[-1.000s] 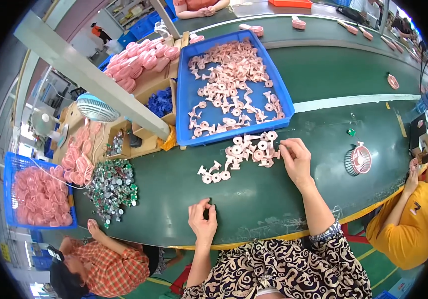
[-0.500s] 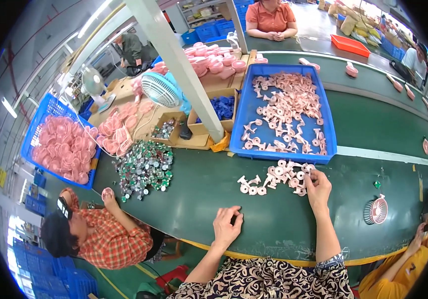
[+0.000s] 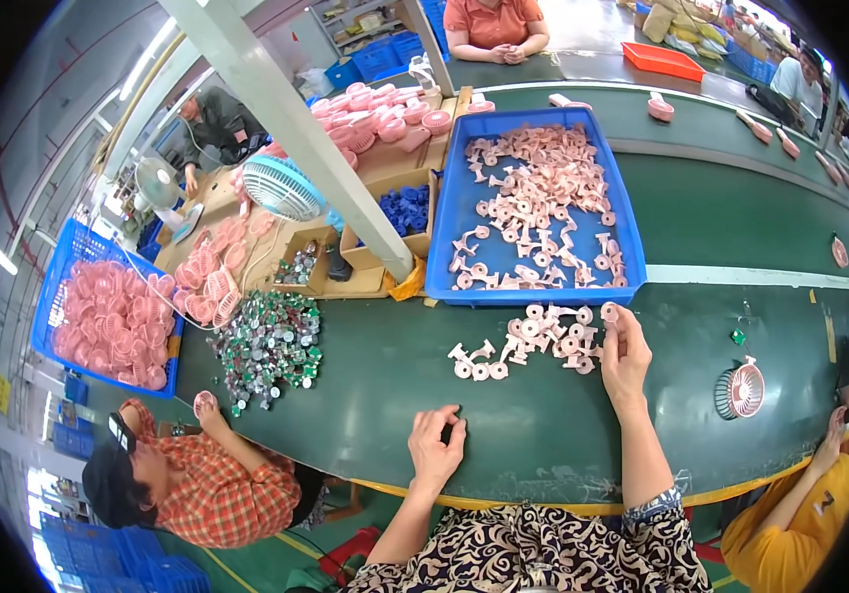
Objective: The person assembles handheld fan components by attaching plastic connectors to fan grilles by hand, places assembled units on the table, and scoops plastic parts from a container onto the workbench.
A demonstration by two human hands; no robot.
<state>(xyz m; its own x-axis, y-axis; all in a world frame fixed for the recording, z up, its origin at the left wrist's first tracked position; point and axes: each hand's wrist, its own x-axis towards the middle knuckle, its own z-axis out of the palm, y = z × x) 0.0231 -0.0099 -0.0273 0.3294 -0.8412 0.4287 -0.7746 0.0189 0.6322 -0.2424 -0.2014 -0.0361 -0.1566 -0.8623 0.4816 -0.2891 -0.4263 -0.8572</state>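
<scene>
My right hand (image 3: pixel 627 358) pinches a small pale-pink plastic part (image 3: pixel 609 312) with a round ring end, between thumb and fingertips. It is at the right edge of a loose pile of similar pink parts (image 3: pixel 533 331) on the green table. Just beyond the pile stands a blue tray (image 3: pixel 533 296) holding many more of these parts. My left hand (image 3: pixel 436 447) rests on the table, nearer to me and left of the pile. Its fingers are loosely curled, thumb and forefinger slightly apart, with nothing visible between them.
A heap of small green-and-silver components (image 3: pixel 268 346) lies to the left, near a blue basket (image 3: pixel 47 331) of pink fan covers. A pink fan cage (image 3: pixel 743 390) sits at the right. A co-worker in a checked shirt (image 3: pixel 217 489) works at left; a metal post (image 3: pixel 296 138) rises beyond.
The view has shifted, moving the tray and pile leftward and up in the picture. My right hand still pinches at the pile's right edge; the ring end now shows clearly. My left hand stays curled.
</scene>
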